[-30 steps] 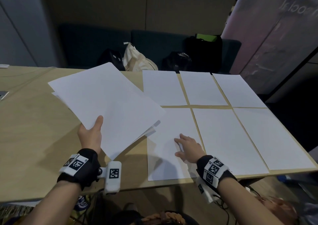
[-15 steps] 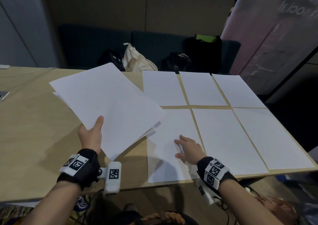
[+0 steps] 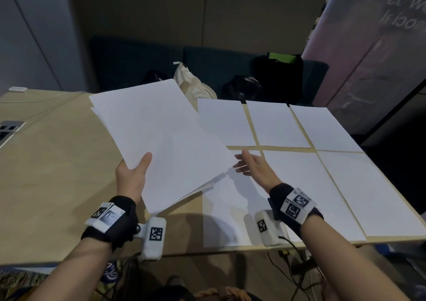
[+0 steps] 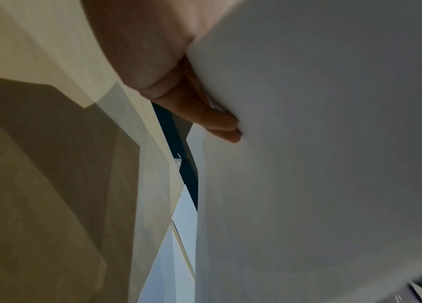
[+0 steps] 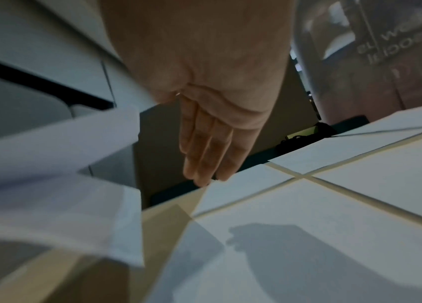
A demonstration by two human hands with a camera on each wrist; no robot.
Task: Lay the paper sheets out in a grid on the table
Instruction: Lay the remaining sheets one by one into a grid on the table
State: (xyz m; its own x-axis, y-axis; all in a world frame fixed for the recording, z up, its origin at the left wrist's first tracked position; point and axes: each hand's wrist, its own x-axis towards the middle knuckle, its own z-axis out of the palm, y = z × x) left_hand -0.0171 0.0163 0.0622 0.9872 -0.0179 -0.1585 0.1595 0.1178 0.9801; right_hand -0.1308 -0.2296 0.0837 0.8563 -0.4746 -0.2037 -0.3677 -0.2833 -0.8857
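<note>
My left hand (image 3: pixel 134 174) holds a stack of white paper sheets (image 3: pixel 161 139) tilted above the table, thumb on top and fingers (image 4: pixel 215 123) underneath. My right hand (image 3: pixel 250 166) hovers open, fingers straight, just right of the stack's lower corner and above the near left laid sheet (image 3: pixel 230 208). Several white sheets lie flat in two rows on the wooden table (image 3: pixel 57 174): three at the back, such as the middle one (image 3: pixel 276 123), and three in front, such as the far right one (image 3: pixel 373 192). In the right wrist view the straight fingers (image 5: pixel 210 151) hang over the sheets' corners.
Bags (image 3: pixel 193 86) sit on a dark sofa (image 3: pixel 129 63) behind the table. A power socket panel (image 3: pixel 9 129) is set in the table at far left. Cables (image 3: pixel 290 261) hang below the near table edge. Bare wood lies left of the stack.
My right hand has lifted off the near left sheet and moved up and left toward the stack. The stack in my left hand has shifted right and forward.
</note>
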